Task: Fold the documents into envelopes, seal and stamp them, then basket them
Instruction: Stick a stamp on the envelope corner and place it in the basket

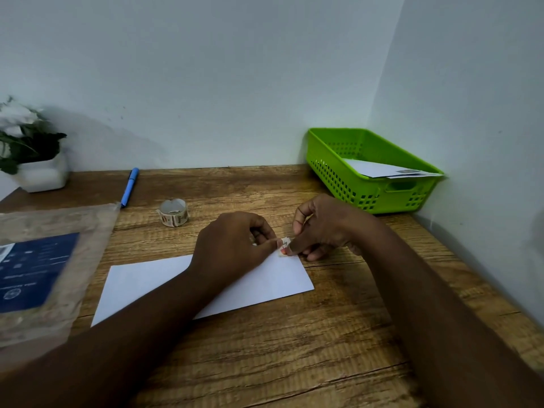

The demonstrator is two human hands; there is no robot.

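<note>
Envelope (141,281) flat on bench (294,363); left hand (232,245) and right hand (323,228) pinch stamp (285,245) at its two o'clock corner; basket (365,189) at two o'clock.

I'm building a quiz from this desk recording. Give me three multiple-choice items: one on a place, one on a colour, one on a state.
1. Where is the roll of stamps?
A. in the basket
B. on the desk, left of the hands
C. on the envelope

2. What colour is the basket?
A. green
B. red
C. white

3. What are the hands doing?
A. resting flat
B. holding the pen
C. pinching a stamp

Answers: 1 B, the roll stands on the wooden desk near the blue pen. 2 A, its perforated walls are bright green. 3 C, the left hand and right hand both pinch a small stamp over the white envelope's far right corner.
</note>
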